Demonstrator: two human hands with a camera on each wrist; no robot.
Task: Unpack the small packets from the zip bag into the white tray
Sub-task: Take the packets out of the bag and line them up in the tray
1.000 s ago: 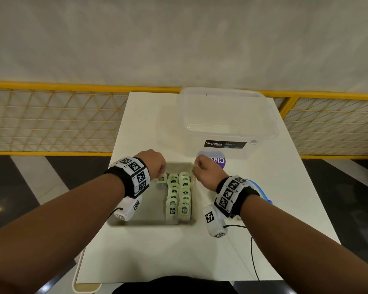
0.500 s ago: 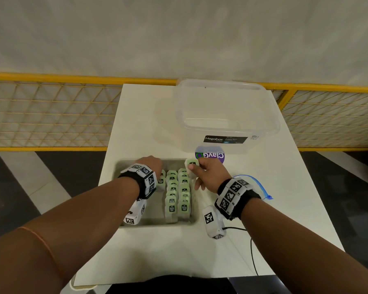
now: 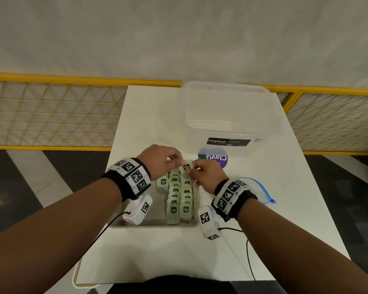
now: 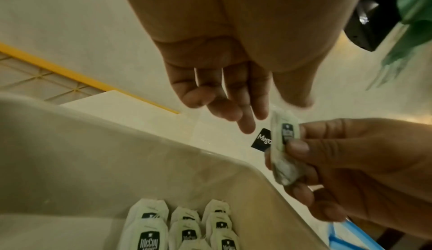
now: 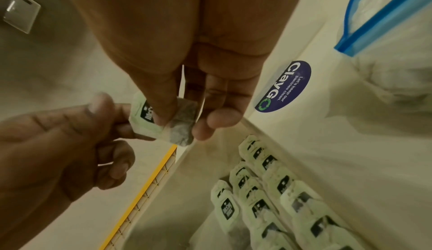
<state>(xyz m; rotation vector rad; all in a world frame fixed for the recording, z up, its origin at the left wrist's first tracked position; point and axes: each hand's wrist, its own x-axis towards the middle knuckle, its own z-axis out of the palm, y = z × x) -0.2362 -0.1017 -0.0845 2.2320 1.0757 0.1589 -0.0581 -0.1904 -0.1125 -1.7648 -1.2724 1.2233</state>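
A white tray (image 3: 153, 222) on the table holds several pale green packets (image 3: 180, 200) standing in rows, also seen in the left wrist view (image 4: 184, 226) and the right wrist view (image 5: 268, 189). Over the tray's far end both hands meet on one green packet (image 3: 187, 166). My right hand (image 3: 191, 169) pinches it between thumb and fingers (image 5: 182, 126). My left hand (image 3: 179, 161) pinches its other end with thumb and forefinger (image 5: 112, 108). The zip bag (image 3: 257, 187) with its blue seal lies on the table right of my right wrist.
A clear Megabox container (image 3: 229, 115) stands just beyond the tray. A purple ClayGo sticker (image 3: 214, 159) lies between them. A yellow mesh railing (image 3: 51, 115) runs behind the table. A black cable (image 3: 249, 251) trails off the near right edge.
My right hand lifted a packet at the tray's far right corner. My left hand then rose from the tray and took hold of the same packet.
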